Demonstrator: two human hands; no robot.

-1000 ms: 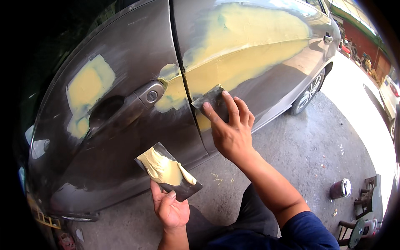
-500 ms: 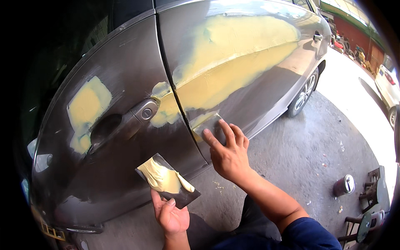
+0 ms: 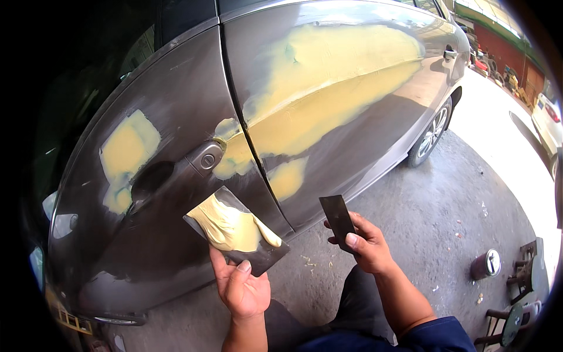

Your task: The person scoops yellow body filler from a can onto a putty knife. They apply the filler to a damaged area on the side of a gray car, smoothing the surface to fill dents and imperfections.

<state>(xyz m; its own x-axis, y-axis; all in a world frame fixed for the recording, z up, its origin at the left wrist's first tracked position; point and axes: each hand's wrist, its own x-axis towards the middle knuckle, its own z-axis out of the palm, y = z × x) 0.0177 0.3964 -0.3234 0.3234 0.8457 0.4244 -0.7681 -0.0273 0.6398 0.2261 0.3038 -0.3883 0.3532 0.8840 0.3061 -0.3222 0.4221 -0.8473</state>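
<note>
My left hand [image 3: 243, 290] grips a dark rectangular plate [image 3: 270, 258] by its lower edge, thumb on top. Thick pale-yellow putty [image 3: 229, 226] lies heaped across that plate. In my right hand [image 3: 370, 249] is a black flat putty spreader [image 3: 337, 218], pinched between thumb and fingers and held apart from the car. Ahead stands a dark grey-brown car door [image 3: 346, 158] with a large smooth yellow filler area [image 3: 334, 88]. A smaller filler patch [image 3: 287, 179] sits low beside the door gap. More filler surrounds the door handle [image 3: 205, 158] on the left-hand door.
A tin [image 3: 485, 265] stands on the concrete floor [image 3: 434, 217] at right, near dark stools [image 3: 510, 320]. Beyond the car's wheel [image 3: 431, 135], a white vehicle [image 3: 548, 120] is parked in bright light. Stacked items line a red wall at far right.
My right hand has drawn the spreader off the door, down and to the right, uncovering the small filler patch. The putty plate in my left hand has risen slightly and shifted right.
</note>
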